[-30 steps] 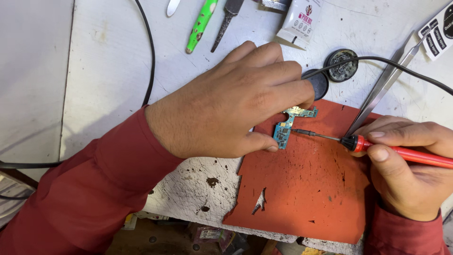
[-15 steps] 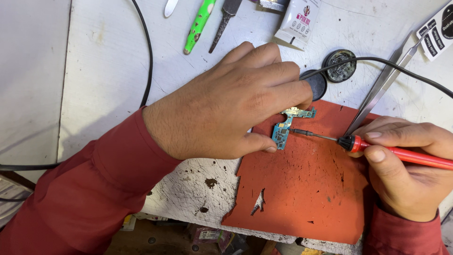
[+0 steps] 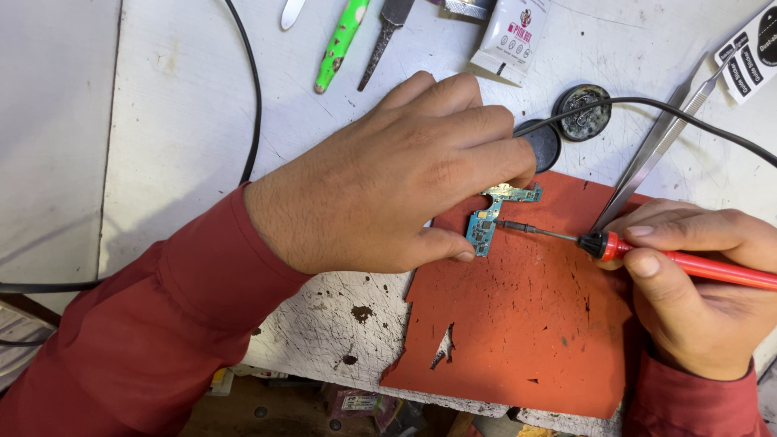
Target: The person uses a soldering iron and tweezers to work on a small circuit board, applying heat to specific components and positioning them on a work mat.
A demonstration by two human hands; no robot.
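Landmark was the red mat, scorched and pitted, with a tear near its front edge, lying on the white bench, apparently there to shield the bench from heat. The small teal circuit board lay on the mat's far left corner. Left hand came in from the mat's left, fingers curled and pressed together, thumb and fingertips pinching the board down by its edges, likely so it would not slide under the tool. Right hand rested on the mat's right side, fingers closed tight around the red-handled soldering iron, held like a pen for fine control; its thin metal tip pointed left and met, or nearly met, the board's right edge, exact contact too small to tell. Metal tweezers lay slanted at the mat's far right corner. Two round tins sat just beyond the mat's far edge, one partly hidden by the left fingers. Black cable ran past them. Farther beyond the mat lay a green-handled tool and a white pouch.
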